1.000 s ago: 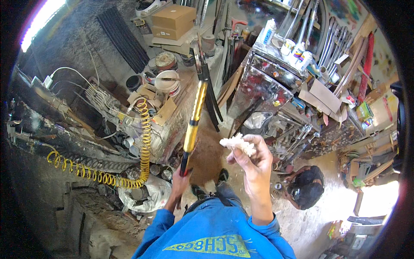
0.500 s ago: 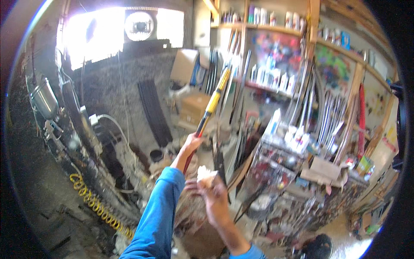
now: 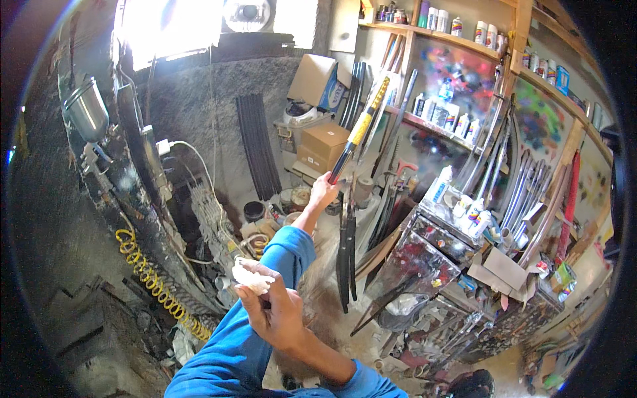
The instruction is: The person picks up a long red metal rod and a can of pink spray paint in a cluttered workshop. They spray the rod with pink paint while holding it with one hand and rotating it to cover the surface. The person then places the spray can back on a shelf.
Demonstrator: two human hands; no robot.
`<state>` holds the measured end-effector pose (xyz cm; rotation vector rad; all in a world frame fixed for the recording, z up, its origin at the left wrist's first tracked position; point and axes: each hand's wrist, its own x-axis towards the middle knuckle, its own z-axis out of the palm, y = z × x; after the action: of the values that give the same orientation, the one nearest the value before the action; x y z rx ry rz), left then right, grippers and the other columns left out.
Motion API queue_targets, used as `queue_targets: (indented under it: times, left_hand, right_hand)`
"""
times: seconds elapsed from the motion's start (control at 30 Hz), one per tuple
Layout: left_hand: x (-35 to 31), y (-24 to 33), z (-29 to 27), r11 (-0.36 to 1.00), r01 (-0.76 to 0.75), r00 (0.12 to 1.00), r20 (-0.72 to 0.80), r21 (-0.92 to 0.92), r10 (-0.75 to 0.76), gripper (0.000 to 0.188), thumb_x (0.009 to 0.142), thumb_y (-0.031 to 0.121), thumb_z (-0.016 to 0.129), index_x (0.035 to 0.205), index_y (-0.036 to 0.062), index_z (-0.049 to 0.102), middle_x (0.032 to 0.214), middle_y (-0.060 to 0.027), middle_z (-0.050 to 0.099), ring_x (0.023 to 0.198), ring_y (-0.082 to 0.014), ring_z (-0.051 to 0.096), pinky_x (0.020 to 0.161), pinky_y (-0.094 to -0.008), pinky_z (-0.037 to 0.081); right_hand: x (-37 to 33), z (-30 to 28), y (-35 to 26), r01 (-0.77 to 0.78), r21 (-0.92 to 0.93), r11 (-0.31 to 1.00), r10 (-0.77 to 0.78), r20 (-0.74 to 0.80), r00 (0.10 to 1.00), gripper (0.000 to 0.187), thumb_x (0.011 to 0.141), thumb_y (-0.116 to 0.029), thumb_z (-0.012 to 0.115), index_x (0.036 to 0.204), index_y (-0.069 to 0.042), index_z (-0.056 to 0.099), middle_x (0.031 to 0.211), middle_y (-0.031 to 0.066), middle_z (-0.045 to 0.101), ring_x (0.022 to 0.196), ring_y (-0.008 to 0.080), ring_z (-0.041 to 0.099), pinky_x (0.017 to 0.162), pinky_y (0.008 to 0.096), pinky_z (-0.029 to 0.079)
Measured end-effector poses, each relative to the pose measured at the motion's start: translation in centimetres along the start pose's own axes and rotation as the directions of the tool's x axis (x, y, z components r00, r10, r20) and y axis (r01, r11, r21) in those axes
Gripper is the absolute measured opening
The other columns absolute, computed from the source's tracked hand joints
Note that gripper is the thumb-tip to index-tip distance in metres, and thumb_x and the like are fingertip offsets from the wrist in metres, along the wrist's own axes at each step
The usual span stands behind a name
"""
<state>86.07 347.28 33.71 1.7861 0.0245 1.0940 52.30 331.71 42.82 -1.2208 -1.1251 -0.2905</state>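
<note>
- The grip of the left hand (image 3: 324, 191) is firmly closed, fingers wrapped around the lower part of a slim yellow-and-black pole (image 3: 363, 126), with the arm stretched forward in a blue sleeve (image 3: 288, 249).
- The yellow-and-black pole slants up and to the right from that hand, its far end raised in the air.
- The grip of the right hand (image 3: 279, 312) is a pinch: thumb and fingers are drawn together on a crumpled white wad (image 3: 253, 278), whose material cannot be told. This hand is lower and closer to the wearer, in front of the left sleeve.
- On the left, a spray gun with a silver cup (image 3: 87, 109) hangs upright, and a yellow coiled hose (image 3: 156, 285) trails below it.
- Beyond the hands, a brown cardboard box (image 3: 325, 144) sits near dark strips (image 3: 259, 149) leaning against a grey wall (image 3: 192, 99).
- On the right, white bottles (image 3: 439, 184) stand on a paint-spattered worktop with drawers (image 3: 424, 249).
- Higher up, a wooden shelf (image 3: 451, 45) carries a row of spray cans (image 3: 481, 32).
</note>
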Motion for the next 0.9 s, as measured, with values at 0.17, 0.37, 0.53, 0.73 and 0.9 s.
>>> queue_targets:
  times: [0.17,0.37,0.53,0.73,0.9]
  left_hand:
    - [-1.5,-0.3,0.3,1.0,-0.024,1.0,0.013,0.012,0.023,0.032,0.09,0.031,0.068,0.103,0.0021,0.069,0.077,-0.0165,0.069,0.07,-0.0266,0.066,0.063,-0.0405,0.05]
    - [-4.1,-0.2,-0.3,0.986,0.144,0.983,0.107,0.08,-0.152,0.03,0.086,0.024,0.068,0.11,0.0046,0.069,0.088,-0.0165,0.072,0.08,-0.0275,0.069,0.071,-0.0388,0.051]
    - [-4.4,-1.5,0.5,0.978,0.153,0.985,0.057,0.143,-0.163,0.029,0.084,0.025,0.068,0.106,0.0057,0.069,0.087,-0.0163,0.071,0.081,-0.0295,0.068,0.073,-0.0398,0.051]
    - [-3.1,-3.9,2.5,0.938,0.269,0.956,0.057,0.22,-0.287,0.028,0.082,0.027,0.068,0.101,0.0069,0.068,0.085,-0.016,0.071,0.082,-0.0319,0.067,0.076,-0.0409,0.051]
    - [0.0,-1.6,3.8,0.867,0.487,0.862,0.216,-0.106,-0.458,0.017,0.086,0.023,0.07,0.088,0.0074,0.062,0.065,-0.0018,0.055,0.056,-0.0127,0.051,0.05,-0.0324,0.04]
  right_hand:
    - [-0.5,0.3,0.0,0.03,-0.027,0.999,-0.029,0.034,0.999,0.039,0.094,-0.013,0.07,0.126,0.002,0.053,0.094,0.017,0.074,0.072,0.0175,0.073,0.061,0.03,0.056]
    - [-1.1,0.3,-1.5,-0.184,0.016,0.983,0.182,0.088,0.979,0.04,0.094,-0.015,0.069,0.125,0.004,0.05,0.077,0.0147,0.069,0.059,0.0145,0.068,0.051,0.0314,0.051]
    - [-2.4,0.0,-5.8,-0.213,0.107,0.971,0.196,0.15,0.969,0.035,0.096,-0.014,0.066,0.124,0.0,0.05,0.079,0.0172,0.068,0.058,0.0188,0.068,0.049,0.0353,0.05]
    - [-3.9,-0.7,-9.6,-0.501,0.335,0.798,0.452,0.219,0.865,0.031,0.097,-0.018,0.063,0.123,-0.002,0.059,0.084,0.0056,0.065,0.065,0.0097,0.052,0.06,0.0266,0.045]
    - [-5.0,-2.0,-11.3,-0.706,0.467,0.532,0.583,0.402,0.705,0.03,0.1,-0.02,0.061,0.124,-0.001,0.057,0.074,-0.0044,0.052,0.065,0.0013,0.043,0.052,0.0248,0.036]
